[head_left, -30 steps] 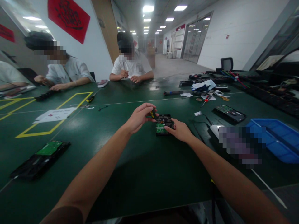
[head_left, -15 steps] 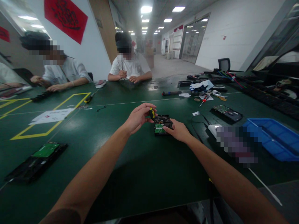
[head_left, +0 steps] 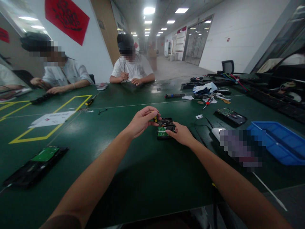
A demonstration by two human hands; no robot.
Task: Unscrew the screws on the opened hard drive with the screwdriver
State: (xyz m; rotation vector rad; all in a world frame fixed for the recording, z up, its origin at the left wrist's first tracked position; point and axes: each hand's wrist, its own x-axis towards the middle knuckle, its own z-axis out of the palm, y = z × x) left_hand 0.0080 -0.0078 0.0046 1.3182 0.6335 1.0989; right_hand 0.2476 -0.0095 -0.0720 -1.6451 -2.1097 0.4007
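My left hand (head_left: 144, 121) is closed round a yellow and black screwdriver (head_left: 155, 118), whose handle is partly covered by the fingers. The tool stands at the left edge of a hard drive (head_left: 164, 130) with a green circuit board, which lies on the green table (head_left: 147, 178). Its tip is hidden, so contact cannot be made out. From the right side, my right hand (head_left: 180, 133) grips the drive, the thumb lying over the board and the fingers along its edge.
Another hard drive (head_left: 230, 116) and a blue plastic tray (head_left: 281, 143) are at the right. A black caddy with a green board (head_left: 35, 165) lies front left. A second yellow-black screwdriver (head_left: 91, 100) is farther back. Co-workers (head_left: 132, 68) sit across the table.
The left fingers have shifted on the screwdriver handle and now cover its top. The right hand and the hard drive have stayed in place.
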